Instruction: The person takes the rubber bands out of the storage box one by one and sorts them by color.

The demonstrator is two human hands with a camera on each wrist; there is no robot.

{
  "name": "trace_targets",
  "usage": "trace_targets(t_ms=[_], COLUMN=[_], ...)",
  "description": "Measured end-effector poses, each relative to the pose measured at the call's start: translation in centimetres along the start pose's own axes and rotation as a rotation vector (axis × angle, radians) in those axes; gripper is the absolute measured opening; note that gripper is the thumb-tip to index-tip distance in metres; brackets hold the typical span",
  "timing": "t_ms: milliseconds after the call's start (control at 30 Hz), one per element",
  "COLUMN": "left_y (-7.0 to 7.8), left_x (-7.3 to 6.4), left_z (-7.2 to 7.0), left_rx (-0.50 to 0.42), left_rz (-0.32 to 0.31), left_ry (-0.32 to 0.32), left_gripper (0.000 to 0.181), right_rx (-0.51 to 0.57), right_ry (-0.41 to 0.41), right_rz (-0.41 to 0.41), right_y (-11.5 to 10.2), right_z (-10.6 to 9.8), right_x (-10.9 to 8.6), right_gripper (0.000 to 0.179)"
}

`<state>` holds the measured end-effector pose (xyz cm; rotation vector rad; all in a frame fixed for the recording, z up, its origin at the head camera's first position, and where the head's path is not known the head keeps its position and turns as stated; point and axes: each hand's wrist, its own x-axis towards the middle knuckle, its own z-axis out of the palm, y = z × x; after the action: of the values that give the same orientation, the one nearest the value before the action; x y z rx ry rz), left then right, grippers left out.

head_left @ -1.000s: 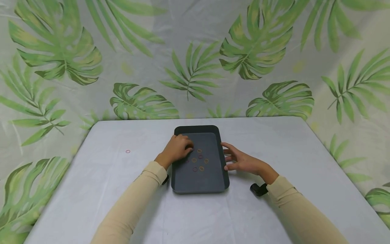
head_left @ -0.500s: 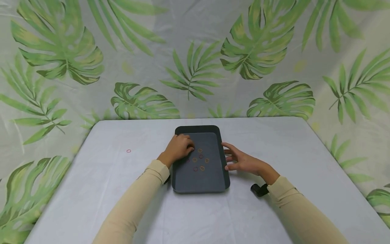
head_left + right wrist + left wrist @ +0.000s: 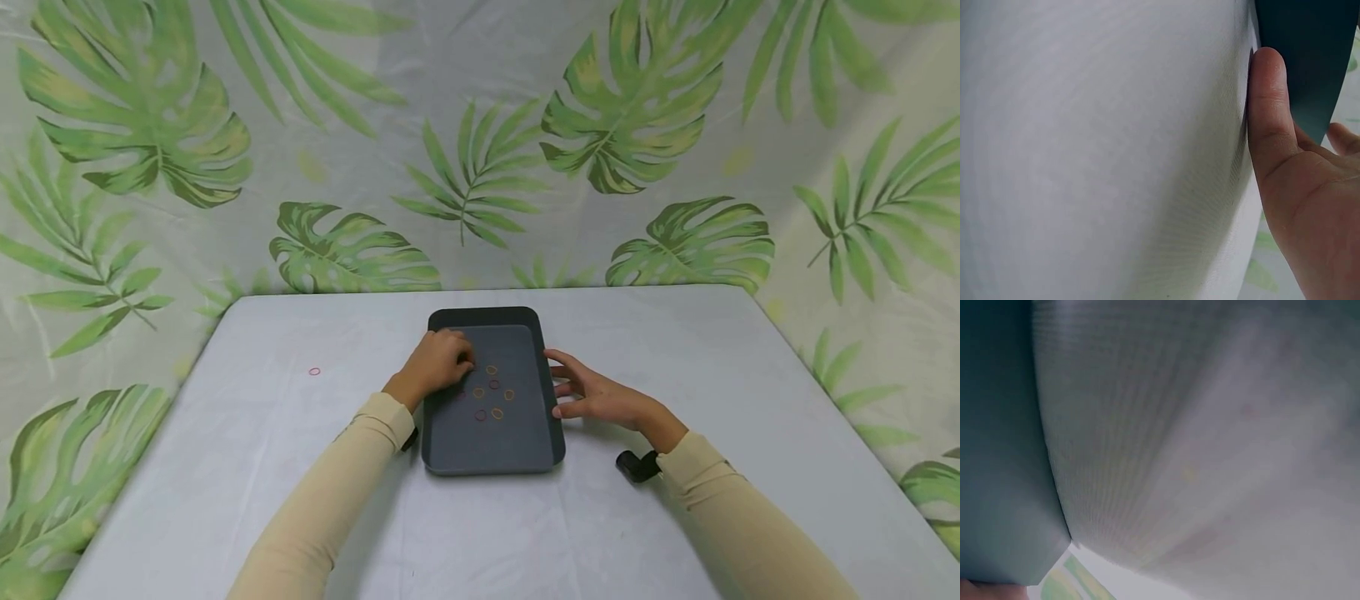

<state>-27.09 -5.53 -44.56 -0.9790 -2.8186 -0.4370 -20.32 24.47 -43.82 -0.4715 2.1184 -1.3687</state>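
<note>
A dark grey rectangular tray (image 3: 491, 446) lies on the white-covered table. Several small thin rings, like rubber bands, are scattered on its floor, among them an orange ring (image 3: 497, 413) and a dark red ring (image 3: 481, 415). My left hand (image 3: 438, 362) reaches over the tray's left rim, fingers bent down inside it. Its fingertips are hidden, and I cannot tell whether they hold a ring. At the right wall, my right hand (image 3: 596, 396) has spread fingers along the tray's outside; the right wrist view shows the straight thumb (image 3: 1269, 94) beside that wall.
One red ring (image 3: 315, 372) lies alone on the white tablecloth (image 3: 247, 467), left of the tray. Behind the table's far edge hangs a leaf-patterned cloth (image 3: 480, 125). A black wrist camera (image 3: 637, 467) sits below my right wrist.
</note>
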Motion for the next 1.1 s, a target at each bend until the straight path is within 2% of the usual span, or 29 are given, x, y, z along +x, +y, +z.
trace_targets(t_ms=[233,567,833,1100], left_y=[-0.1,-0.1,-0.3,-0.6], left_x=[0.1,0.4,0.3,-0.8], left_z=[-0.1,-0.2,-0.7,-2.3], left_rx=[-0.051,-0.163,-0.336,-0.478], left_rz=[0.004,-0.052,-0.1,-0.101], left_ry=[0.014,0.026,0.049,0.137], left_gripper=[0.005,0.007,0.008,0.007], right_rx=[0.003,-0.036,-0.049,-0.036], right_ry=[-0.001,-0.005,0.015,0.011], right_rz=[0.002,-0.017,-0.016,-0.008], right_y=[0.1,0.0,-0.2,0.0], right_z=[0.0,-0.1,-0.1,0.0], right_x=[0.0,0.2,0.1,0.1], right_gripper=[0.098,0.098,0.096,0.096])
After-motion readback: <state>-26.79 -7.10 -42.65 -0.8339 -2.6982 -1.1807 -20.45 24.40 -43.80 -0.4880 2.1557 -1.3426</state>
